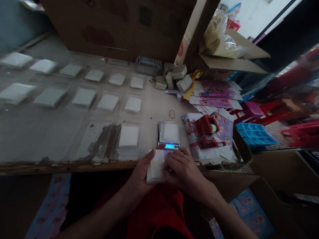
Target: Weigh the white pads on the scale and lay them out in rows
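Note:
My left hand (142,172) grips a thick stack of small white paper sheets (157,171) from the left side, thumb near its top corner. Curled over the right side of that stack, my right hand (180,167) has its fingers bent in against the sheets; motion blurs its fingertips. Just beyond the hands is a small digital scale (169,146) with a lit blue display. A white stack of paper (170,132) lies on the scale's pan. To the left, another white paper stack (128,136) rests in a clear plastic tray.
Two rows of white stacks in clear trays (83,97) run along the table's left. Right of the scale lies a red tape dispenser (206,129) on printed packaging. Small boxes (179,72) and pink cartons (216,93) sit behind. A rubber band (171,114) lies beyond the scale.

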Demonstrator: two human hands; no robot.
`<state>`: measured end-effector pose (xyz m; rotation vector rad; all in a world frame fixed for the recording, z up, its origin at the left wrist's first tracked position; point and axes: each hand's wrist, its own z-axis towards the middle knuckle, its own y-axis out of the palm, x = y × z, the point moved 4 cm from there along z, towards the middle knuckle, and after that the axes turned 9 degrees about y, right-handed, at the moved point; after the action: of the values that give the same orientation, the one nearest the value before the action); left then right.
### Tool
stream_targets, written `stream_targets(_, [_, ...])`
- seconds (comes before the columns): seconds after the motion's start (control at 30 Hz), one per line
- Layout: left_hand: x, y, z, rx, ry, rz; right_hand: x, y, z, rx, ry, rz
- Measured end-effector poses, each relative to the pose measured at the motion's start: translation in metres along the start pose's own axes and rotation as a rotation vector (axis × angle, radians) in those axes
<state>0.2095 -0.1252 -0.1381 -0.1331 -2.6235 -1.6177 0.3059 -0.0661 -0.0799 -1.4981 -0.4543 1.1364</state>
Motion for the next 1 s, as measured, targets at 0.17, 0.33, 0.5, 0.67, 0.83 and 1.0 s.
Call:
stream_targets(0.17, [0.004,-0.006,-0.006,0.034,-0.032,0.008,-0.005,-0.002,-0.005,0.096,0.073,0.067])
stream_targets(0.33, [0.001,-0.004,-0.012,0.072,-0.128,-0.065,-0.018,-0.006,-0.024,0.218,0.13,0.165])
stream_targets(0.5, [-0.004,-0.008,-0.015,0.135,-0.176,-0.031,-0.023,-0.002,-0.032,0.18,0.197,0.189])
stream_targets(0.67, [-0.006,-0.01,-0.015,0.101,-0.201,-0.034,-0.005,-0.02,-0.029,0.128,0.252,0.313])
stream_targets(0.83, [-0.005,-0.011,-0.017,0.105,-0.205,-0.021,0.038,-0.03,-0.009,0.306,0.393,0.163])
stream_targets(1.0, [-0.004,-0.011,-0.018,0.089,-0.228,-0.033,0.07,-0.014,0.038,0.183,0.373,-0.171])
